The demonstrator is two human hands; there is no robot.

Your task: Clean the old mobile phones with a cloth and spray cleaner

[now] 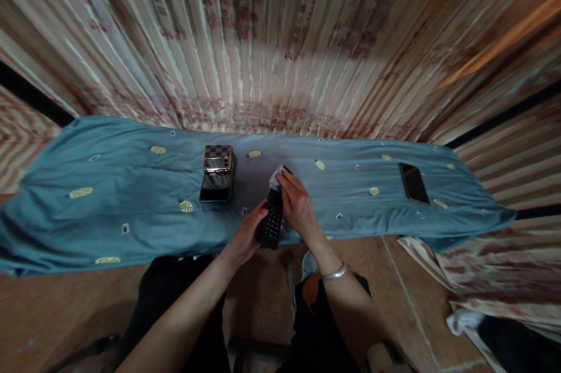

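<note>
A black remote control [272,218] with rows of buttons is held over the front edge of the cloth-covered table. My left hand [249,237] is closed around its lower left side, the thumb lying along the edge. At the remote's far end, my right hand [297,200] pinches a small white wipe or tissue [276,176] against it. The fingers of my right hand partly hide the remote's top end. A silver bangle [335,272] circles my right wrist.
On the blue patterned cloth [144,192], a checkered box [218,156] with a glossy front stands left of my hands. A dark phone [414,183] lies far right. Pleated curtains [263,57] hang close behind the table. My legs are below its front edge.
</note>
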